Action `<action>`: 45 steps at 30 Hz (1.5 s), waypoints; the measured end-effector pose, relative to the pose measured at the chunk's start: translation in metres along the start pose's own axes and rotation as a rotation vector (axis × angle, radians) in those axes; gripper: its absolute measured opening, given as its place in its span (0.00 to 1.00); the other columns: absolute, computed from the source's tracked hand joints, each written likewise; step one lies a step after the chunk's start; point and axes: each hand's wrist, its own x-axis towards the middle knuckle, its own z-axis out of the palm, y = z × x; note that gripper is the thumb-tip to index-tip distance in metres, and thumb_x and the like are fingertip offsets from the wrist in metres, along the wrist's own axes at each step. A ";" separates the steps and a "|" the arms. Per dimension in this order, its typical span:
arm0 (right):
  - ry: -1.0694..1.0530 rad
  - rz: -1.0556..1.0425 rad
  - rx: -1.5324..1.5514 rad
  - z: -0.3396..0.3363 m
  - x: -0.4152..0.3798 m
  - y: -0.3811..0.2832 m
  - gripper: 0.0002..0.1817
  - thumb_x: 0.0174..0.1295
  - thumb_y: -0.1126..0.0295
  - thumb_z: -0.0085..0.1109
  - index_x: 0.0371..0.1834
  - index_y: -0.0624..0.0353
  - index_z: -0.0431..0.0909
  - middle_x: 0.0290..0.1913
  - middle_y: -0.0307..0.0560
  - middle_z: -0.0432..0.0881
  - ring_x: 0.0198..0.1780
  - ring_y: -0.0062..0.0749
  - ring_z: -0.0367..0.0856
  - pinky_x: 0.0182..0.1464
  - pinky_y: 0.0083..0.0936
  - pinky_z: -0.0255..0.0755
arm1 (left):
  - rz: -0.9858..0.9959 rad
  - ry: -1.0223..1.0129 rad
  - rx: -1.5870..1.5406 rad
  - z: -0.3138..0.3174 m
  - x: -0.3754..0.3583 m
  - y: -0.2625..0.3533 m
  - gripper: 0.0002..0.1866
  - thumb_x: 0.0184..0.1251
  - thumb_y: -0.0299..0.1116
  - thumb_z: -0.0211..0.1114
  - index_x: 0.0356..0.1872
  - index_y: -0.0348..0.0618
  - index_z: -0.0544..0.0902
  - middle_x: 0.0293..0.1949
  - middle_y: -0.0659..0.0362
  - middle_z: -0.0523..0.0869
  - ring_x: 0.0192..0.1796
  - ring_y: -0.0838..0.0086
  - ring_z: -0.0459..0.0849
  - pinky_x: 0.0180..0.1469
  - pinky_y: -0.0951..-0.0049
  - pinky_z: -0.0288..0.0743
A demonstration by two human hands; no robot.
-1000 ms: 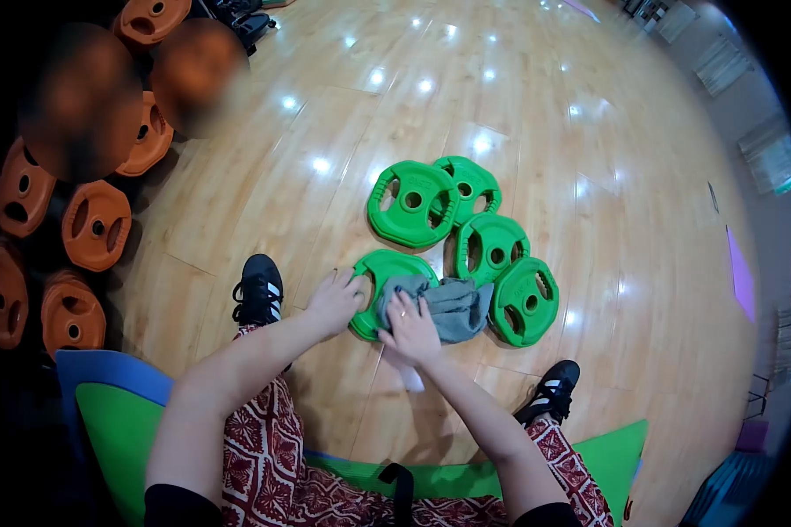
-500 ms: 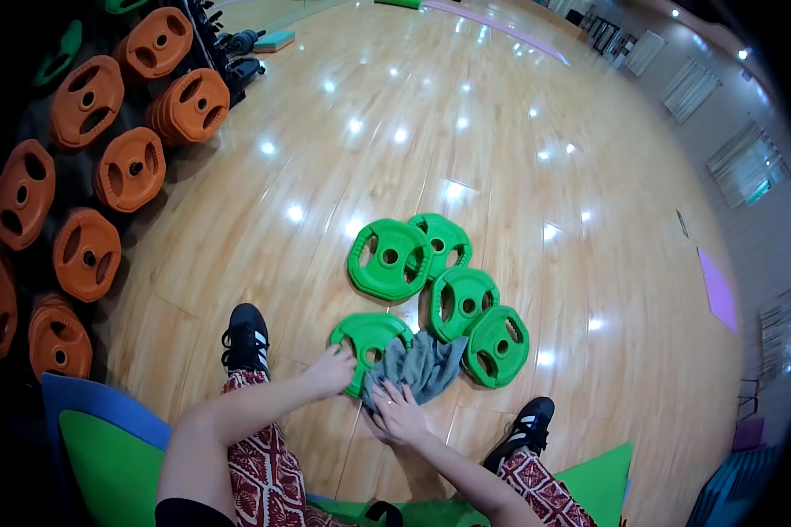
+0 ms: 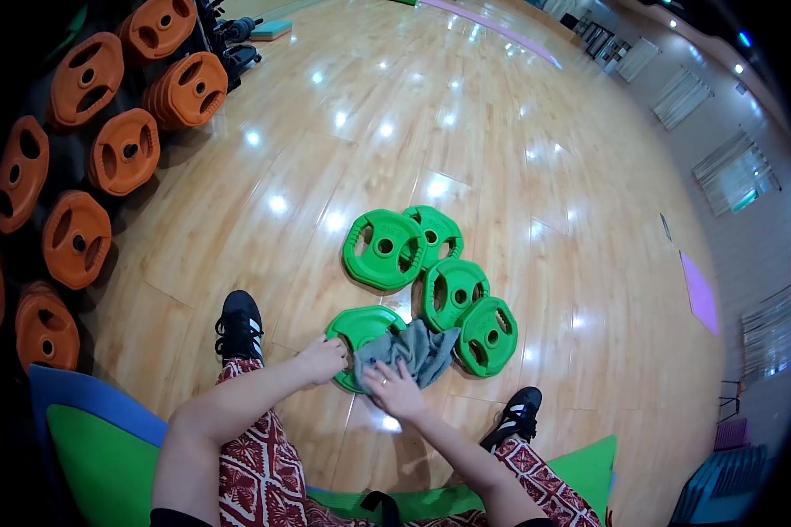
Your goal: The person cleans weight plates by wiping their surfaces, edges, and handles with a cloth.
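On the floor between my feet lies a green weight plate [image 3: 358, 323] with grip slots. My left hand [image 3: 323, 360] has its fingers curled over the plate's left edge. A crumpled grey cloth [image 3: 420, 351] covers the plate's right part and its centre hole. My right hand [image 3: 394, 389] presses on the cloth's near left side, holding it against the plate, with the fingers slightly apart. The fingertips partly sink into the folds. Just right of the cloth sits another green plate [image 3: 475, 344], touching or nearly touching it.
Several more green plates, including one in front [image 3: 384, 274], overlap beyond the cloth. Orange plates [image 3: 125, 176] hang on a rack at the left. My shoes [image 3: 239, 327] flank the work area. Green and blue mats [image 3: 105, 465] lie near me. A purple mat [image 3: 699, 292] lies far right.
My right hand has slid forward with the cloth, which now hides the plate's centre hole. My left hand stays at the plate's left edge. The whole view has shifted slightly.
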 end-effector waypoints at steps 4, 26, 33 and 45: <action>0.290 0.533 0.175 0.006 0.023 -0.002 0.25 0.54 0.65 0.49 0.58 0.57 0.64 0.61 0.43 0.64 0.63 0.42 0.59 0.60 0.59 0.47 | -0.033 -0.060 -0.153 -0.014 -0.006 -0.001 0.13 0.48 0.29 0.58 0.37 0.51 0.81 0.45 0.64 0.77 0.54 0.70 0.69 0.52 0.64 0.68; 0.116 -0.124 0.110 0.001 0.003 0.005 0.22 0.53 0.61 0.49 0.53 0.50 0.71 0.60 0.39 0.67 0.62 0.38 0.60 0.59 0.48 0.53 | 0.043 0.051 -0.269 0.008 -0.001 -0.014 0.13 0.45 0.29 0.57 0.35 0.44 0.81 0.40 0.57 0.80 0.50 0.64 0.73 0.52 0.67 0.68; 0.242 0.753 0.052 0.011 0.027 -0.020 0.26 0.56 0.53 0.45 0.55 0.54 0.70 0.65 0.45 0.59 0.65 0.49 0.53 0.60 0.55 0.47 | -0.043 0.046 -0.312 -0.008 -0.002 -0.009 0.11 0.48 0.30 0.57 0.34 0.44 0.81 0.40 0.58 0.80 0.50 0.64 0.73 0.52 0.67 0.69; 0.476 0.774 0.187 -0.012 0.003 0.027 0.15 0.49 0.69 0.53 0.41 0.59 0.71 0.42 0.56 0.72 0.43 0.48 0.71 0.43 0.36 0.67 | 0.030 0.028 -0.175 -0.001 -0.005 -0.008 0.13 0.47 0.28 0.56 0.36 0.46 0.81 0.43 0.60 0.78 0.52 0.67 0.70 0.52 0.70 0.69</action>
